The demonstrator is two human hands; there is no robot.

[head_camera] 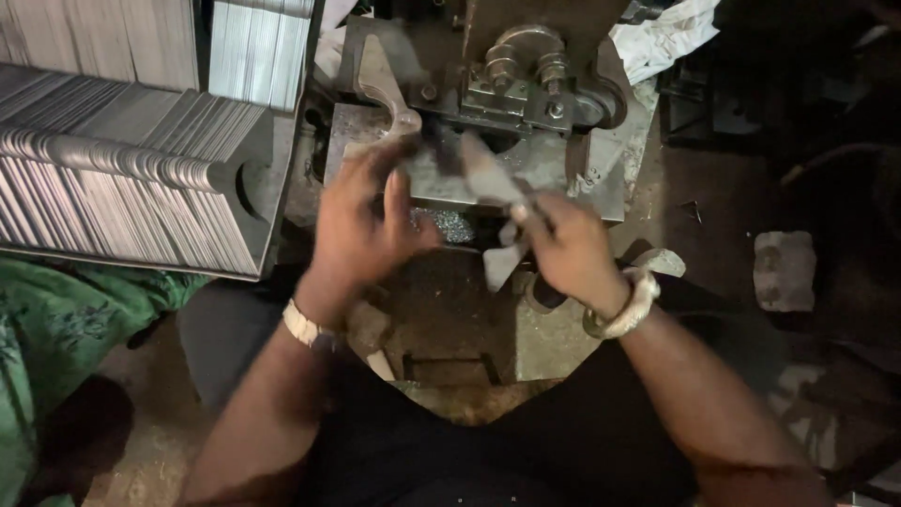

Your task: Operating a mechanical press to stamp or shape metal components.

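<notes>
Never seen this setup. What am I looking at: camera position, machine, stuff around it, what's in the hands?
One camera, worn on the person's head, looks down at their own hands. Ahead sits a small metal press, with shiny metal chips below it. The right hand, wearing a metal bangle, grips a flat grey metal blank. The left hand is blurred near the press; whether it holds anything is unclear. On the left, stacked thin metal plates fill a rack. A white rag lies top right.

Ahead: press machine (pixel 526 84) blocks the way just past both hands.
Left: stacked metal blanks (pixel 122 178) wall that side, close by.
Right: bare floor, only a stone block (pixel 784 270), well apart.
Near side: lap room between forearms.
</notes>
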